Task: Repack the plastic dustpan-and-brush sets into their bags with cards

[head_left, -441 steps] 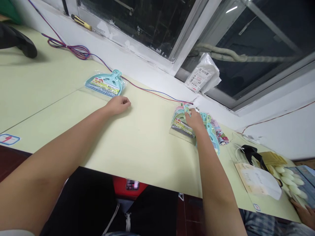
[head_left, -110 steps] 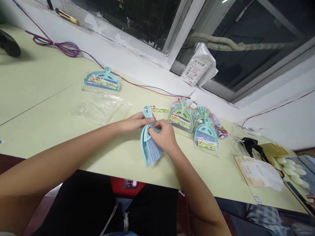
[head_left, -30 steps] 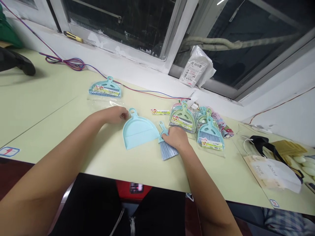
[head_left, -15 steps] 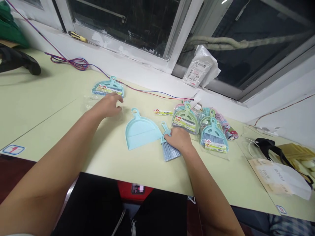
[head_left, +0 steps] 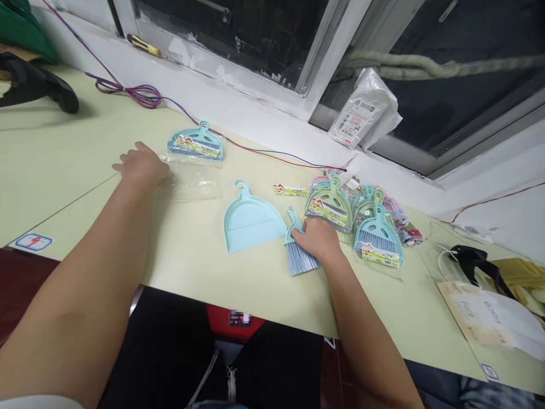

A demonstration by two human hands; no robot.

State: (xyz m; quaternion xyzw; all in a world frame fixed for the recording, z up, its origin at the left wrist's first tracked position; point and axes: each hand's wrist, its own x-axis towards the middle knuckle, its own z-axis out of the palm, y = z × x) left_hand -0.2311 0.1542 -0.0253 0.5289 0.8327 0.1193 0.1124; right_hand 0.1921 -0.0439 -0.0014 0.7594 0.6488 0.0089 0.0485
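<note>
My right hand [head_left: 319,237] grips a small blue hand brush [head_left: 301,257] by its upper part, its grey-blue bristles lying toward me on the table. Beside it, almost touching, a light blue dustpan [head_left: 253,221] lies flat with its handle pointing away. My left hand [head_left: 142,163] is at the left with fingers spread, by the edge of a clear plastic bag [head_left: 187,179] spread on the table; whether it touches the bag I cannot tell. A printed label strip [head_left: 290,191] lies behind the brush.
Behind the bag is a wrapped blue dustpan set [head_left: 196,142]. Several wrapped sets [head_left: 330,204] crowd the right, with another blue one [head_left: 378,236] in front. A cable coil [head_left: 142,95], a screwdriver [head_left: 145,45] on the sill and a white packet [head_left: 361,111] line the window side.
My left hand has moved left from in front of the wrapped blue set, uncovering the clear bag, and its fingers have spread. My right hand keeps the brush. The view has shifted slightly.
</note>
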